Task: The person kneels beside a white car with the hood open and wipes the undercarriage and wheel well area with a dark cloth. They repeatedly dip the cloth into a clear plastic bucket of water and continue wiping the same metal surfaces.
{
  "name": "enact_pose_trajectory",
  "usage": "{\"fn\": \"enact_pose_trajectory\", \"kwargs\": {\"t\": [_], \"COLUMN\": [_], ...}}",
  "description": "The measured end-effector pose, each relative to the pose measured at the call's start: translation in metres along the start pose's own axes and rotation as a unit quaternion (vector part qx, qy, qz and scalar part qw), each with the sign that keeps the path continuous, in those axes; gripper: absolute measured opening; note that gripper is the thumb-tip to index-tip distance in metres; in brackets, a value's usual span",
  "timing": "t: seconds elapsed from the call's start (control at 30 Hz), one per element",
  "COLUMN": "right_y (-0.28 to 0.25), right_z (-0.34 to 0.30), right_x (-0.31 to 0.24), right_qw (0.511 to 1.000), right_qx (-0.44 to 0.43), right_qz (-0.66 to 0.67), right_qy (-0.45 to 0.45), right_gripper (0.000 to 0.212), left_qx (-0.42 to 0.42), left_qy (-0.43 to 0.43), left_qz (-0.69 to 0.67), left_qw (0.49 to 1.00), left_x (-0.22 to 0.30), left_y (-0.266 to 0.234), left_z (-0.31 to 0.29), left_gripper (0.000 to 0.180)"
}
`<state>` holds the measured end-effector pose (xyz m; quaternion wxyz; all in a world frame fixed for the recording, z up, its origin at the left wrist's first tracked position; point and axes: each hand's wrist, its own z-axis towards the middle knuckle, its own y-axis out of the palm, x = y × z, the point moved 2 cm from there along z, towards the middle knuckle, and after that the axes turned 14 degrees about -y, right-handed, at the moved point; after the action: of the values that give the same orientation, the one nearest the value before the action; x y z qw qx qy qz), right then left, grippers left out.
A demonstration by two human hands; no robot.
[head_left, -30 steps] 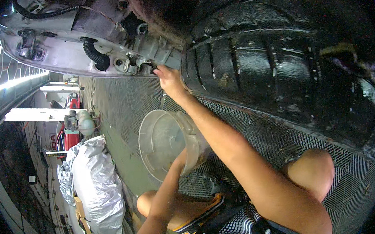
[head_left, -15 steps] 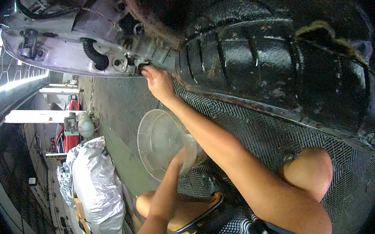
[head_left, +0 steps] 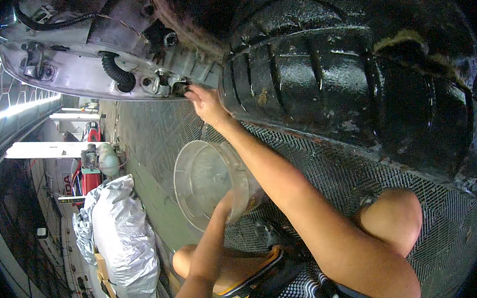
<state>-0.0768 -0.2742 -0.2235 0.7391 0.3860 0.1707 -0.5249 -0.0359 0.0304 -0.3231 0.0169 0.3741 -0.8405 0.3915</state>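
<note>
My right hand (head_left: pixel 208 104) reaches up to the lower edge of a pale metal vehicle panel (head_left: pixel 71 71). Its bent fingers meet at a small dark fitting or opening (head_left: pixel 180 89) beside a metal bracket; anything between the fingertips is too small to make out. Below, a clear plastic bucket (head_left: pixel 186 161) leans with its round mouth facing left in the picture. My left hand (head_left: pixel 225 203) is closed on the bucket's side, its fingertips mostly hidden. A black corrugated hose (head_left: pixel 115 72) sticks out of the panel to the left of my right hand.
Glossy black ribbed bodywork (head_left: pixel 333 81) fills the upper right. Textured matting (head_left: pixel 327 161) covers the floor by my bent knee (head_left: pixel 392 220). Left of me lie a silver sheet (head_left: pixel 125 241), wooden blocks (head_left: pixel 104 276) and a red machine (head_left: pixel 86 182). A black cable (head_left: pixel 58 21) runs along the panel.
My right hand has shifted slightly right and down, its fingers a little less tightly drawn together. The left hand and bucket stay nearly where they were. The view has tilted a little.
</note>
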Motion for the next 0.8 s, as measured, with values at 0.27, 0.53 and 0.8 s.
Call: {"fn": "enact_pose_trajectory", "kwargs": {"t": [0.27,0.53,0.8], "right_y": [0.020,0.031,0.004], "right_z": [-0.011,-0.019,-0.027], "right_x": [-0.026,-0.034,-0.020], "right_qw": [0.994,0.996,0.946], "right_qx": [0.081,0.080,0.073], "right_qz": [-0.037,-0.033,-0.007], "right_qy": [-0.063,-0.035,0.317], "right_gripper": [0.016,0.014,0.019], "left_qx": [-0.004,-0.009,-0.010], "left_qy": [-0.003,0.001,0.012], "left_qz": [-0.004,-0.004,0.009], "left_qw": [1.000,1.000,1.000], "left_x": [-0.015,-0.024,-0.019], "left_y": [0.009,0.010,0.004], "left_z": [-0.003,-0.001,0.003], "left_gripper": [0.032,0.033,0.035]}}
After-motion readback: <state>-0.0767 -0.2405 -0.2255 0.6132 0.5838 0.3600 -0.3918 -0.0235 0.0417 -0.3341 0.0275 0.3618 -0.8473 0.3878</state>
